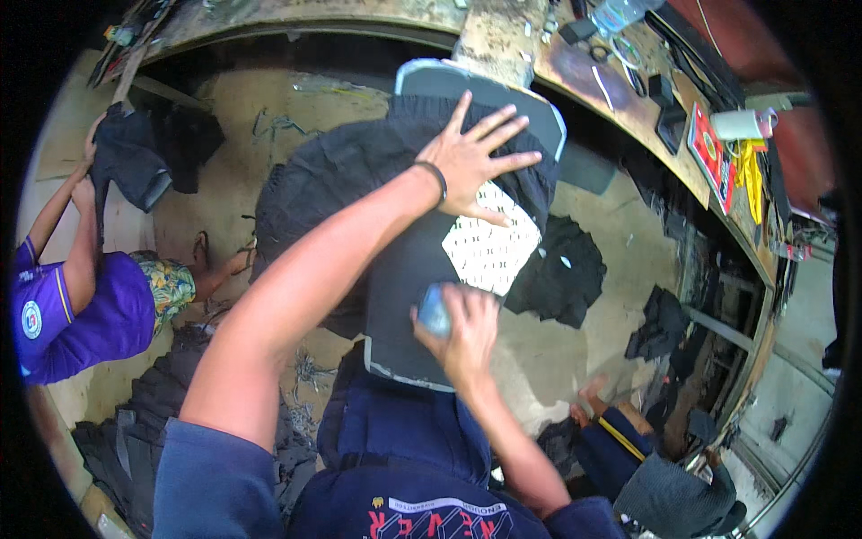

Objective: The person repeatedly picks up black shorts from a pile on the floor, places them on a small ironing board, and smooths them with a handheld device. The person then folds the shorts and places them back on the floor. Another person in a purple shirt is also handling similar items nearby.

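Observation:
A dark board (409,346) with a pale, worn edge stretches out in front of me from my lap to the worktable. Black gathered cloth (337,184) is draped over its far part and hangs off to the left. My left hand (476,154) lies spread flat on this cloth, its thumb reaching onto a white sheet with black print (489,247). Nearer to me, my right hand (469,328) grips a rounded blue object (435,311) just left of the sheet's near corner. Its exact kind is hard to make out, and the fingers cover part of it.
A curved wooden worktable (593,76) runs along the far side, with a clear bottle (620,13) and small tools on it. Dark cloth heaps (561,274) lie on the floor. At left a person in purple (103,310) holds dark cloth; another person (678,494) sits lower right.

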{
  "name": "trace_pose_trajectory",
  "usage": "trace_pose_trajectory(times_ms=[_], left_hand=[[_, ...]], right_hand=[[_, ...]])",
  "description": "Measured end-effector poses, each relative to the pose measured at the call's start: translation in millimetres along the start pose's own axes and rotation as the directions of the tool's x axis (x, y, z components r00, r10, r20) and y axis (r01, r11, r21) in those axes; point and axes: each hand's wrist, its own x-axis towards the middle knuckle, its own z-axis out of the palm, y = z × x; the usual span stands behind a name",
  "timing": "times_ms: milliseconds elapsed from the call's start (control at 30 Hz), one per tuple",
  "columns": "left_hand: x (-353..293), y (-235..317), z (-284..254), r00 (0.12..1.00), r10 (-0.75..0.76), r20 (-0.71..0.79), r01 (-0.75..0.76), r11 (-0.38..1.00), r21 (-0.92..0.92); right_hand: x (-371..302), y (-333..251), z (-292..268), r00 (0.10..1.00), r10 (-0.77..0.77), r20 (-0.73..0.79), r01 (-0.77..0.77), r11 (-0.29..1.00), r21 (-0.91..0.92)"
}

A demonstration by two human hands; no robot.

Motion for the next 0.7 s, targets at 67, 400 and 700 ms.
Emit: trace_pose_trajectory(times_ms=[67, 400, 700], left_hand=[[1.7, 2.1, -5.7, 1.000, 0.000, 0.005, 0.000, 1.000, -0.019], [-127.0, 80.8, 13.6, 0.519, -0.815, -0.256, 0.736, 0.579, -0.351], [-360.0, 172.4, 53.8, 0.655, -0.572, 0.493, 0.727, 0.298, -0.619]], right_hand=[[-22.6, -1.9, -8.5, 0.990, -0.078, 0.114, 0.070, 0.995, 0.075], [95.6, 106.3, 4.4, 0.939, 0.064, -0.337, 0.048, 0.948, 0.314], [-22.1, -63.6, 110.5, 0.957, -0.270, -0.107, 0.287, 0.937, 0.201]])
